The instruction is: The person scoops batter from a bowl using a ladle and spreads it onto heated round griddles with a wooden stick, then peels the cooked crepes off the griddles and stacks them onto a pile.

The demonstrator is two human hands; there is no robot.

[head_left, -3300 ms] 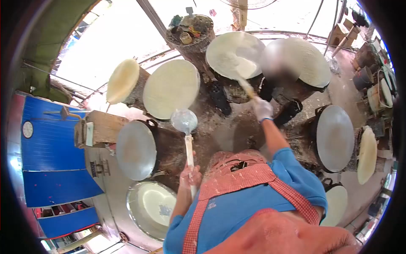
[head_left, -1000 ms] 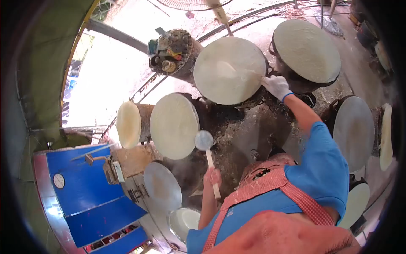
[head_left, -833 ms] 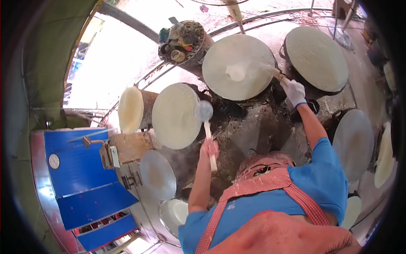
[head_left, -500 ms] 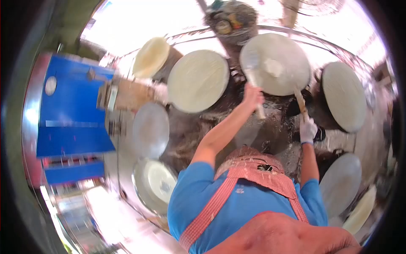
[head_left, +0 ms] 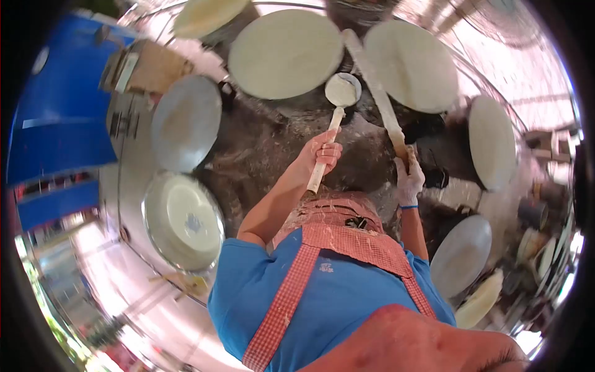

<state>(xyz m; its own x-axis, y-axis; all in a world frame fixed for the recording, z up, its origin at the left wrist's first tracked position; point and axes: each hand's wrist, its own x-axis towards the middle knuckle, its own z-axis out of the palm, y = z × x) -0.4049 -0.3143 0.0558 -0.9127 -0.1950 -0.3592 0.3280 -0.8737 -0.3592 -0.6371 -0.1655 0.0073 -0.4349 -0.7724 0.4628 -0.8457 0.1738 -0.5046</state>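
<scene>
The ladle (head_left: 336,117) lies just off the near right edge of the coated griddle (head_left: 285,54), its round cup holding pale, thick-looking batter (head_left: 341,90). The left hand (head_left: 323,153), bare, is clamped about the wooden handle partway down, with the butt showing below the fist. The load probably makes it top-heavy; a hold nearer the cup should steady it, while batter streaks could leave the grip slick. The right hand (head_left: 409,177), in a pale glove, is farther to the near right of the coated griddle and clasps the lower end of a long paddle (head_left: 377,93), though blur hides how tightly the fingers wrap. That paddle looks stiff, flat and fairly light, its blade whitened by residue and running up along the right side of the coated griddle, towards the neighbouring griddle (head_left: 410,66). The coated griddle itself is a broad disc under a smooth, matte, cream layer, presumably soft and easily torn. To its near left stands a bare griddle (head_left: 186,124) of dull grey metal, and beyond that, nearer the person, a shiny-rimmed basin (head_left: 149,204) containing more creamy liquid.
</scene>
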